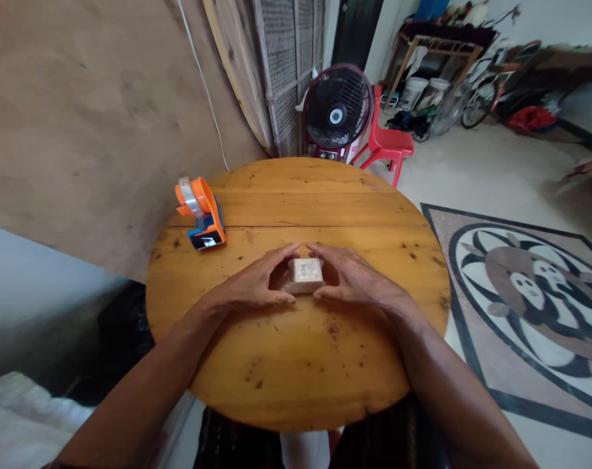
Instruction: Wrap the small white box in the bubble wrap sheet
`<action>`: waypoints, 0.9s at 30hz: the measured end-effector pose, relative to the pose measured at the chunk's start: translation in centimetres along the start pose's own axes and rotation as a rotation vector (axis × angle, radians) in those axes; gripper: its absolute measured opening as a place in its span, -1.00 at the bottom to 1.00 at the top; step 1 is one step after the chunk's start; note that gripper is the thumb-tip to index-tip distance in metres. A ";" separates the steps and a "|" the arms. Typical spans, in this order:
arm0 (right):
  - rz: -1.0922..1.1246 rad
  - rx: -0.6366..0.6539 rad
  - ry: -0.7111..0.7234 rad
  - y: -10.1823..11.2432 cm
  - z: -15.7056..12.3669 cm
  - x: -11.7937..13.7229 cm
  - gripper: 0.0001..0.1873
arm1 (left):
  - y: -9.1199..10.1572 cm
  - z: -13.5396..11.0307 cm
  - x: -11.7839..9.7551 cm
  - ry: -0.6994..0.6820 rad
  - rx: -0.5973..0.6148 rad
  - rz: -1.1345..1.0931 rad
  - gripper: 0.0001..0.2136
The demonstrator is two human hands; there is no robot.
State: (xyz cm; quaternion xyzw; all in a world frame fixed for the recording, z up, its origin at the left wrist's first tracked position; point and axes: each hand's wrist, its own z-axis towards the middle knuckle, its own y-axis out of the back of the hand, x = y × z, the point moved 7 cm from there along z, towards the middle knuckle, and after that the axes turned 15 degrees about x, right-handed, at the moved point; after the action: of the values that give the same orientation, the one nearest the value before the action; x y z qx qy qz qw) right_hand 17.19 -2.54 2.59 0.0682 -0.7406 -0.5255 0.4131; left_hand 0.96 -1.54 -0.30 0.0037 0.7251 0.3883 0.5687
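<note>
A small pale box (307,271), wrapped in clear plastic, sits on the round wooden table (296,365). My left hand (256,280) curves around its left side, thumb in front and fingers behind, spread apart. On the other side my right hand (354,277) mirrors this shape, its thumb near the box's front right corner. Gaps show between both palms and the box. Whether the thumbs or fingertips touch it, I cannot tell. Both hands rest low, close to the tabletop.
An orange and blue tape dispenser (205,215) with a roll of clear tape stands at the table's left rear. Beyond the table are a fan (337,107) and a red plastic chair (388,140). A brown wall panel (105,117) borders the left side.
</note>
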 end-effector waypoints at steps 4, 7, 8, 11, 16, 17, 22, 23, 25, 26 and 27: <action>-0.007 0.025 -0.063 -0.1 -0.2 -0.6 -0.08 | 0.4 -0.6 0.3 0.029 -0.008 0.057 -0.19; -0.035 0.011 -0.090 -0.1 -0.1 -0.9 -0.13 | 0.4 -0.3 0.5 0.035 -0.049 0.046 -0.26; -0.045 0.005 -0.085 -0.1 0.0 -0.8 -0.14 | 0.4 0.0 0.4 0.032 -0.065 0.037 -0.28; -0.063 -0.002 -0.070 -0.1 0.3 -0.5 -0.16 | 0.3 0.5 0.2 0.003 -0.100 0.023 -0.31; -0.077 0.017 -0.090 -0.1 0.5 -0.4 -0.17 | 0.2 0.6 0.1 -0.013 -0.103 0.028 -0.33; -0.078 0.020 -0.092 -0.1 0.4 -0.4 -0.18 | 0.1 0.6 0.1 -0.013 -0.094 0.028 -0.32; -0.055 0.042 -0.020 -0.4 0.2 -0.2 -0.12 | -0.1 0.4 0.0 -0.079 -0.025 -0.066 -0.27; -0.052 0.041 -0.001 -0.3 0.1 -0.2 -0.10 | -0.1 0.3 0.0 -0.099 -0.013 -0.116 -0.25; -0.049 0.019 0.008 0.1 -0.1 -0.3 -0.09 | 0.1 0.1 0.2 -0.123 -0.003 -0.200 -0.21; -0.048 0.004 -0.004 0.3 -0.2 -0.4 -0.10 | 0.2 -0.1 0.3 -0.124 -0.008 -0.218 -0.20; -0.047 -0.008 -0.021 0.6 -0.4 -0.6 -0.11 | 0.4 -0.2 0.4 -0.120 -0.016 -0.221 -0.20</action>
State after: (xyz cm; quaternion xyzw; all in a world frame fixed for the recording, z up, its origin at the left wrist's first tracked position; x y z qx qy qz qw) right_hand 18.00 -2.23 2.81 0.0784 -0.7410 -0.5387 0.3932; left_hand 0.49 -1.20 -0.37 -0.0576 0.6826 0.3282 0.6503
